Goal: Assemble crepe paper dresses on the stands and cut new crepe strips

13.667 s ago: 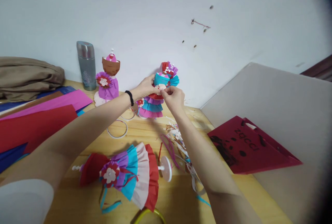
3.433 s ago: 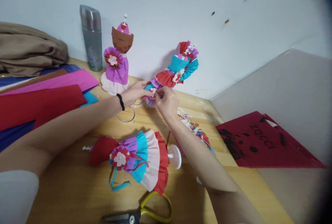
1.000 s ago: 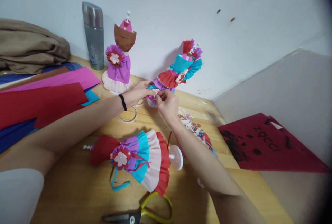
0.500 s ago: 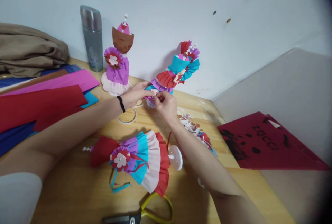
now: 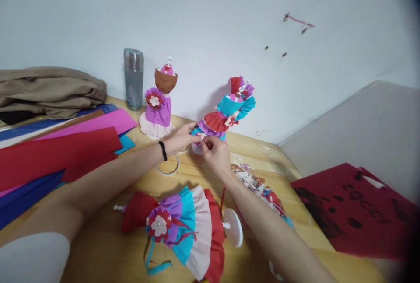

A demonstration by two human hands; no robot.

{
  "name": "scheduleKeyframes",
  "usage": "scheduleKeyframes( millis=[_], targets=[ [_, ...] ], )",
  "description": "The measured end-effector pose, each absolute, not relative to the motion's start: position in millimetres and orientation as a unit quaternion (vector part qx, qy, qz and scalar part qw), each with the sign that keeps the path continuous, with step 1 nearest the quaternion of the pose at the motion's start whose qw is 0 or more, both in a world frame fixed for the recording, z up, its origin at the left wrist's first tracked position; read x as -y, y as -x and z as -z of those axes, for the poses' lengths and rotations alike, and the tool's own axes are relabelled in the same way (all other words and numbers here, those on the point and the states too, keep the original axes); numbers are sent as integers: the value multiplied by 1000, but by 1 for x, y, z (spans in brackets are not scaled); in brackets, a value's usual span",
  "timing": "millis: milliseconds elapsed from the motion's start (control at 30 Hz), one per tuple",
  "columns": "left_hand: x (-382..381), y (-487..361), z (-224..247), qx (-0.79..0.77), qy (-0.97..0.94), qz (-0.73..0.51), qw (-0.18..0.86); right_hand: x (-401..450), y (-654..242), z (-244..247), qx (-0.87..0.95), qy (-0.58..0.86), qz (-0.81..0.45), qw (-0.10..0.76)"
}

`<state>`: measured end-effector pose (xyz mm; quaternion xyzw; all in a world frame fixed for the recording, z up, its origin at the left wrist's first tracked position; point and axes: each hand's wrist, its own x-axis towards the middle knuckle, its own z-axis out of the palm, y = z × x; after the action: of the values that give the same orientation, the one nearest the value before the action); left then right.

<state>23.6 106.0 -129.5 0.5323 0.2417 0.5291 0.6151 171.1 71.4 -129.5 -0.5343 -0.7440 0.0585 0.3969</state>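
Both hands meet at a small paper flower [image 5: 201, 136] low on the skirt of a ruffled crepe-paper doll dress [image 5: 216, 121] in red, blue and purple, which leans on its stand near the wall. My left hand [image 5: 180, 139], with a black band at the wrist, grips the flower from the left. Fingertips of my right hand [image 5: 217, 154] pinch at the flower's centre; exactly what they press is hidden. Nearer me, a second crepe-paper dress [image 5: 187, 226] with a flower at the waist lies on its side. A purple dress [image 5: 160, 110] stands upright behind my left hand.
A grey bottle [image 5: 134, 79] stands by the wall. Coloured paper sheets [image 5: 59, 151] and a brown cloth [image 5: 52, 90] lie at the left. Paper scraps [image 5: 256, 182] sit beside my right forearm, a tape ring [image 5: 169, 172] under my left wrist. A red bag [image 5: 357, 213] is at the right.
The view has tilted upward, so everything appears lower and the scissors are nearly out of frame. Both hands stay at the flower with only slight finger movement.
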Motion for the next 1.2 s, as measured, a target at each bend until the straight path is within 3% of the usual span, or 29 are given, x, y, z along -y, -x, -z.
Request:
scheduleKeyframes(
  millis=[167, 333, 567, 900, 1200],
  targets=[
    [-109, -22, 132, -250, -537, -529, 608, -63, -172, 116, 745, 510, -78, 422],
    [-107, -18, 130, -255, -546, -521, 604, -50, -177, 79, 720, 432, -139, 524],
    [-106, -14, 129, -291, -579, -500, 574, -46, -186, 27, 730, 336, -100, 587],
    [-116, -8, 113, -318, -635, -440, 549, -45, -201, -11, 681, 270, -53, 678],
    [-92, 17, 93, -479, -648, -408, 429, -20, -220, -49, 643, 206, 4, 737]
  ],
)
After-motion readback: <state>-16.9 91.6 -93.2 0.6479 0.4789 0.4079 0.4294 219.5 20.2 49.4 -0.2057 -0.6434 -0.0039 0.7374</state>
